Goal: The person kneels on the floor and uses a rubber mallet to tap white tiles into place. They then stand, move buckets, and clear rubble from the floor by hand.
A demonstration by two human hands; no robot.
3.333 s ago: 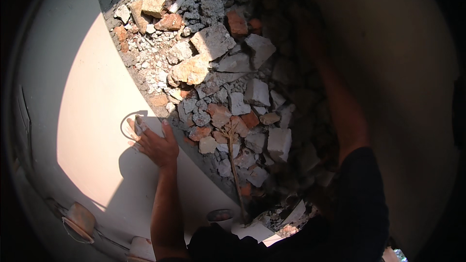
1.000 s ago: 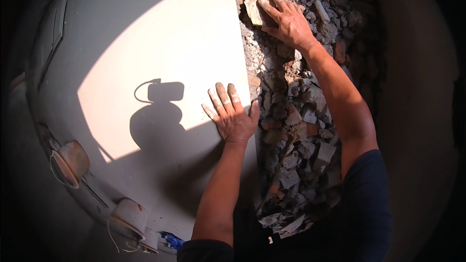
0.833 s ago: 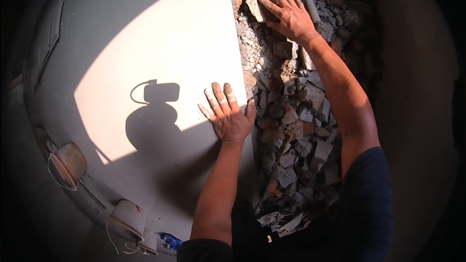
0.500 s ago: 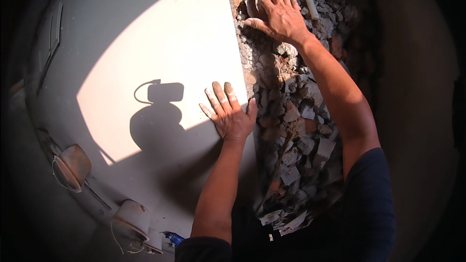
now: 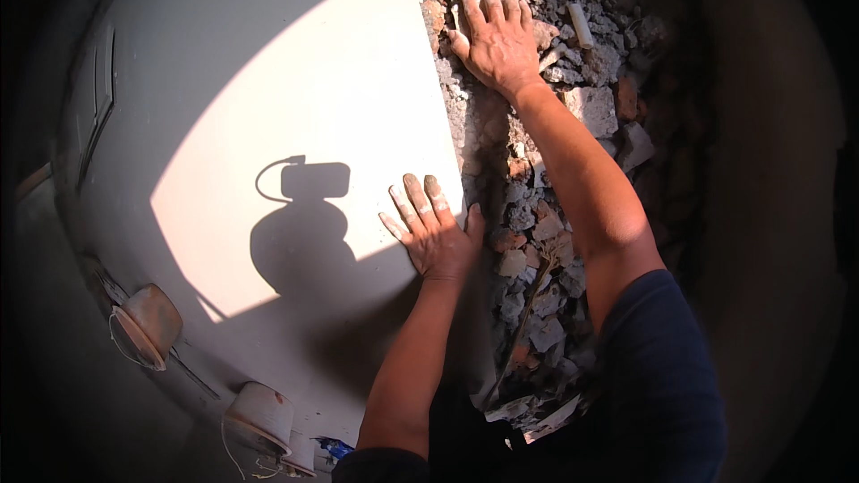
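My left hand (image 5: 436, 237) lies flat with spread fingers on a broad, smooth pale surface (image 5: 385, 107), close to its straight right edge. White dust coats its fingers, and its thumb reaches out to that edge. Farther off, my right hand (image 5: 501, 46) is stretched palm down over broken rubble (image 5: 541, 224), just right of the same edge. Its fingers are apart and I see nothing gripped in them. Whether the palm presses on the pieces underneath is hidden.
Two dirty pale buckets, one a rusty-looking bucket (image 5: 152, 317) and one a lighter bucket (image 5: 261, 416), stand at the lower left. A blue crumpled item (image 5: 335, 447) is beside them. A short white tube-like piece (image 5: 581, 26) and a reddish brick piece (image 5: 626, 98) lie among the rubble.
My right hand has moved left, nearer the pale surface's edge, and its forearm has swung left too. My left hand stays flat on the surface. The whole view has shifted slightly.
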